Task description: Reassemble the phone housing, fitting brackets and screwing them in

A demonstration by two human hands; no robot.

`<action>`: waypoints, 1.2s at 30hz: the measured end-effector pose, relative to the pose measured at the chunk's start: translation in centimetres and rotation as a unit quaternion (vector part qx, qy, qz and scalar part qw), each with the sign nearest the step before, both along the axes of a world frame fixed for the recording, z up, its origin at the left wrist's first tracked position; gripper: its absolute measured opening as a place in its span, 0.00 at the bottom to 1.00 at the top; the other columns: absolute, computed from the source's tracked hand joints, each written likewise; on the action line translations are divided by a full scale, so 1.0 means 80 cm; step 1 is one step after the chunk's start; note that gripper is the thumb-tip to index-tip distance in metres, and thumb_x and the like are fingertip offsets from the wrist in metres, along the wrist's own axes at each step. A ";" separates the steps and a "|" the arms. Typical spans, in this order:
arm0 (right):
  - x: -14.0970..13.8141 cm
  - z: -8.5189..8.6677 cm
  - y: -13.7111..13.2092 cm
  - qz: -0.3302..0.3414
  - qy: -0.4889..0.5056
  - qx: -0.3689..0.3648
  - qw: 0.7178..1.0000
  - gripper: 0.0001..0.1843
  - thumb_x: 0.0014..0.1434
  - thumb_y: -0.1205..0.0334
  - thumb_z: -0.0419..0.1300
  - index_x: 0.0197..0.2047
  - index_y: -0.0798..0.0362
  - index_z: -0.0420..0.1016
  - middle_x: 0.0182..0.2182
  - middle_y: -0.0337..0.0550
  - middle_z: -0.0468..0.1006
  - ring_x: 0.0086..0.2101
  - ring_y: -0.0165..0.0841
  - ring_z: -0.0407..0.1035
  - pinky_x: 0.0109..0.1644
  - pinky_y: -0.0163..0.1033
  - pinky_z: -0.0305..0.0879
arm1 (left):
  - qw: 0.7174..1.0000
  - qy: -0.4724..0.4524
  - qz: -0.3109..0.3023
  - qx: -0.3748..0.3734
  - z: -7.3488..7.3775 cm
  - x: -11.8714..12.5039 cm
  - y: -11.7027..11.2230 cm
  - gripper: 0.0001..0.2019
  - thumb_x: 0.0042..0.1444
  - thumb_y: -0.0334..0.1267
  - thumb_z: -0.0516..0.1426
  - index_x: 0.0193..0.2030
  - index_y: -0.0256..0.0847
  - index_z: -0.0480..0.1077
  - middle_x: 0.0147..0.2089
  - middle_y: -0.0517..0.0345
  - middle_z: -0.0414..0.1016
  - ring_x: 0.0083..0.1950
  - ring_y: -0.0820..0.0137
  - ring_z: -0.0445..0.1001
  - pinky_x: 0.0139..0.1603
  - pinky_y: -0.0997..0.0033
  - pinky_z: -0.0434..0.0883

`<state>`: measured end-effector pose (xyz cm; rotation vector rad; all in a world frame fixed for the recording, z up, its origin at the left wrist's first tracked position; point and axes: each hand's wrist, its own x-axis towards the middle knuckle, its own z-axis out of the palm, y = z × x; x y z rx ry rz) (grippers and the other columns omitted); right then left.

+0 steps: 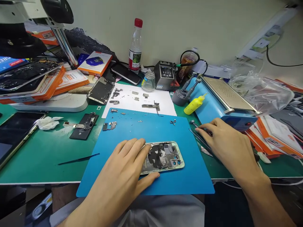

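My left hand (127,167) lies over the left end of an opened phone housing (169,156) with a pale green frame, its fingers along the top and its thumb at the near edge. The housing rests on a blue mat (184,179). Right of the mat, my right hand (227,148) is closed in a pinch among slim dark tools that look like tweezers (200,137). Which one its fingertips grip is hidden. Tiny parts (173,122) and a small flex-cable part (110,125) lie on the mat.
White paper (132,108) behind the mat holds a logic board (150,106) and small parts. Left are a phone battery (84,127) and tweezers (79,159). A screwdriver stand (180,97), yellow squeeze bottle (195,104), and blue heating plate (220,107) stand right.
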<state>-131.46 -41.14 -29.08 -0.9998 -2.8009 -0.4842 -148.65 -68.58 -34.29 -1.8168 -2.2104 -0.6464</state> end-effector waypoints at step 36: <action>0.001 0.005 -0.031 0.156 0.211 -0.133 0.956 0.13 0.75 0.52 0.57 0.54 0.48 0.77 0.46 0.46 0.84 0.39 0.39 0.78 0.38 0.43 0.73 | 0.998 -0.030 0.029 0.044 -0.005 -0.003 -0.021 0.28 0.71 0.61 0.59 0.64 0.40 0.76 0.63 0.54 0.81 0.63 0.53 0.73 0.73 0.47 0.53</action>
